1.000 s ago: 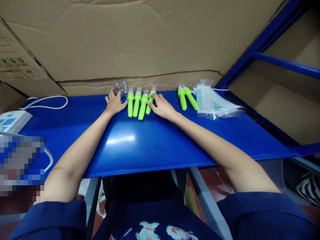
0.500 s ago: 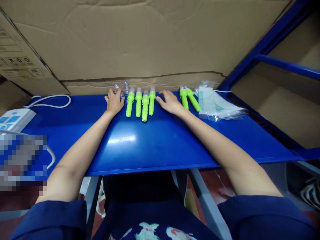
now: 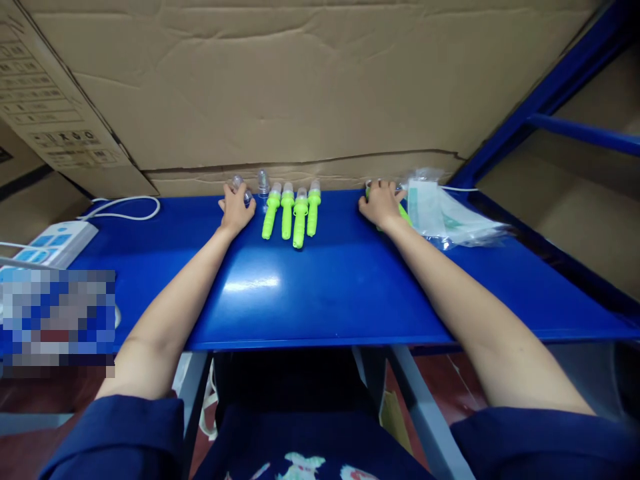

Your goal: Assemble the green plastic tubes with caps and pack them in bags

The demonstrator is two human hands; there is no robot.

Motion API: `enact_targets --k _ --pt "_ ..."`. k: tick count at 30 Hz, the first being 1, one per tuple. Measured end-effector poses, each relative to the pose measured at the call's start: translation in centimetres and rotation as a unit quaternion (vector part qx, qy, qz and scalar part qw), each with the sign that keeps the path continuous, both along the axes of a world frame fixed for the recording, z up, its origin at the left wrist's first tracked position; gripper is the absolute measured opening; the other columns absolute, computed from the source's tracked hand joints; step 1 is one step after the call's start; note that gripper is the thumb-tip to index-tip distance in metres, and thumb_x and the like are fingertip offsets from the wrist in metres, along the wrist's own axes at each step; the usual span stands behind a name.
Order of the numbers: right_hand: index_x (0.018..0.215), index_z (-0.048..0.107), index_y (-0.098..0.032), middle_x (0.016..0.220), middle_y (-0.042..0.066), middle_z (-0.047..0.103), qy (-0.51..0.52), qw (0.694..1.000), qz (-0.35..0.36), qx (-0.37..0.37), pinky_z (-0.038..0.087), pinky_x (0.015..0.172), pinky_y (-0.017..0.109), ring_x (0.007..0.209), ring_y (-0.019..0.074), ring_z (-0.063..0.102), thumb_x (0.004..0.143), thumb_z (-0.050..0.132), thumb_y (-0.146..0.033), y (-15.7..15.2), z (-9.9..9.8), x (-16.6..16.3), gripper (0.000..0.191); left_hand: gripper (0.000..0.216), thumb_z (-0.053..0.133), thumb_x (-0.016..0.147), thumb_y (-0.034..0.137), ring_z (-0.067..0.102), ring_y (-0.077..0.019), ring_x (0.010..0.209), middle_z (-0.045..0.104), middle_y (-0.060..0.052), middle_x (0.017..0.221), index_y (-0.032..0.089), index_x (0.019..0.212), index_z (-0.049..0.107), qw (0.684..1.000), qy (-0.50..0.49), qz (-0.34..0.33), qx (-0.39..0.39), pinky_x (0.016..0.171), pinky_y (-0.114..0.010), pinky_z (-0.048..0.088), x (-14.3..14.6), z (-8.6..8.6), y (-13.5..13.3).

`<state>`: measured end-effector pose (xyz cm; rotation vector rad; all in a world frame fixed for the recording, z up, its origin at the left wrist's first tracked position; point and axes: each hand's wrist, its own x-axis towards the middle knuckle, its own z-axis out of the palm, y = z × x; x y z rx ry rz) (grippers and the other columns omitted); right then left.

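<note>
Cardboard (image 3: 280, 87) walls off the back of a blue table (image 3: 320, 293), and a blue frame (image 3: 550, 93) rises at the right. Four green tubes (image 3: 293, 212) with clear caps lie side by side near the table's far edge, between the two hands and touched by neither.

Just to their left, the left hand (image 3: 235, 208) lies palm down, fingers loosely spread, its fingertips on two clear caps (image 3: 250, 185) at the foot of the cardboard.

Well to the right of the four, the right hand (image 3: 383, 203) lies palm down over another pair of green tubes (image 3: 403, 213), of which only slivers show beside the knuckles; whether its fingers grip them cannot be told. A heap of clear bags (image 3: 445, 217) lies just right of that hand.

At the table's left end sits a power strip (image 3: 55, 241) with a white cable (image 3: 123, 207) looping behind it.
</note>
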<state>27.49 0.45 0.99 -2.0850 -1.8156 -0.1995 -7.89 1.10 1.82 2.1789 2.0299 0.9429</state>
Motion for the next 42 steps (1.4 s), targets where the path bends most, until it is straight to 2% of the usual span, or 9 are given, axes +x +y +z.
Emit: enact_targets --k 6,13,18,21,24,28,32,36,42 --pt "0.128 0.059 0.004 0.137 0.033 0.057 0.073 0.996 0.045 0.0 0.037 0.116 0.053 0.135 0.0419 0.05 0.092 0.051 -0.021 1.1 -0.2 0.0 0.045 0.034 0.061 0.092 0.032 0.03 -0.0398 0.157 0.039 -0.026 0.153 0.02 0.124 0.064 1.0 -0.017 0.001 0.012 0.113 -0.062 0.043 0.0 0.1 -0.1" --pt "0.128 0.059 -0.005 0.132 0.026 0.065 0.11 0.988 0.105 -0.014 0.044 0.113 0.047 0.129 0.0374 0.059 0.091 0.057 -0.024 1.0 -0.3 -0.8 0.041 0.04 0.069 0.09 0.041 0.032 -0.0404 0.155 0.042 -0.026 0.15 0.02 0.124 0.065 1.0 0.0 -0.013 0.021 0.111 -0.062 0.043 0.0 -0.1 -0.2" --pt "0.118 0.059 -0.014 0.128 0.022 0.069 0.135 0.981 0.139 -0.001 0.048 0.109 0.05 0.124 0.0369 0.064 0.091 0.057 -0.026 0.4 -0.1 -2.0 0.03 0.036 0.041 0.105 0.037 0.035 -0.0375 0.153 0.046 -0.025 0.145 0.02 0.121 0.069 1.0 -0.004 -0.016 0.025 0.11 -0.062 0.043 0.2 0.1 -0.2" --pt "0.122 0.058 -0.012 0.129 0.024 0.068 0.124 0.981 0.148 -0.023 0.05 0.106 0.049 0.123 0.0385 0.064 0.093 0.059 -0.03 -0.2 0.1 -2.8 0.035 0.037 0.043 0.104 0.032 0.037 -0.0386 0.15 0.046 -0.024 0.144 0.022 0.129 0.069 1.0 0.013 -0.02 0.02 0.109 -0.06 0.045 0.4 0.2 -0.2" --pt "0.126 0.055 -0.011 0.131 0.026 0.066 0.082 0.983 0.157 -0.046 0.053 0.1 0.054 0.121 0.0421 0.064 0.095 0.057 -0.032 -0.8 0.4 -3.8 0.037 0.044 0.044 0.104 0.03 0.044 -0.0406 0.144 0.046 -0.024 0.144 0.027 0.144 0.062 0.997 0.064 -0.041 0.016 0.108 -0.06 0.045 0.8 0.1 -0.2" --pt "0.129 0.052 -0.012 0.13 0.028 0.064 0.025 0.983 0.175 -0.048 0.055 0.093 0.057 0.118 0.0431 0.063 0.096 0.05 -0.028 -1.1 0.4 -4.6 0.036 0.057 0.043 0.104 0.03 0.054 -0.0387 0.134 0.049 -0.022 0.142 0.027 0.161 0.038 0.991 0.116 -0.058 0.019 0.108 -0.057 0.046 0.6 0.3 -0.2" --pt "0.128 0.052 -0.013 0.128 0.025 0.064 0.016 0.982 0.183 -0.042 0.056 0.091 0.055 0.117 0.0416 0.063 0.097 0.048 -0.029 -0.9 0.3 -4.5 0.034 0.047 0.045 0.102 0.032 0.059 -0.0372 0.13 0.057 -0.022 0.14 0.014 0.145 0.046 0.989 0.134 -0.058 0.014 0.109 -0.054 0.047 -0.1 0.6 0.4" --pt "0.125 0.052 -0.013 0.125 0.026 0.066 0.017 0.983 0.177 -0.044 0.056 0.091 0.054 0.115 0.0418 0.064 0.097 0.048 -0.028 -0.8 0.6 -4.4 0.031 0.037 0.048 0.102 0.034 0.066 -0.0347 0.117 0.064 -0.022 0.131 0.012 0.132 0.051 0.989 0.116 -0.093 0.02 0.106 -0.05 0.051 -0.9 0.1 1.7" --pt "0.128 0.052 -0.01 0.13 0.027 0.065 0.048 0.985 0.163 -0.027 0.054 0.094 0.058 0.114 0.0455 0.066 0.1 0.044 -0.034 -1.2 1.0 -4.5 0.037 0.04 0.071 0.091 0.043 0.069 -0.025 0.104 0.069 -0.01 0.11 0.02 0.115 0.049 0.986 -0.059 -0.117 0.103 0.099 -0.041 0.055 -1.9 -1.0 2.4"
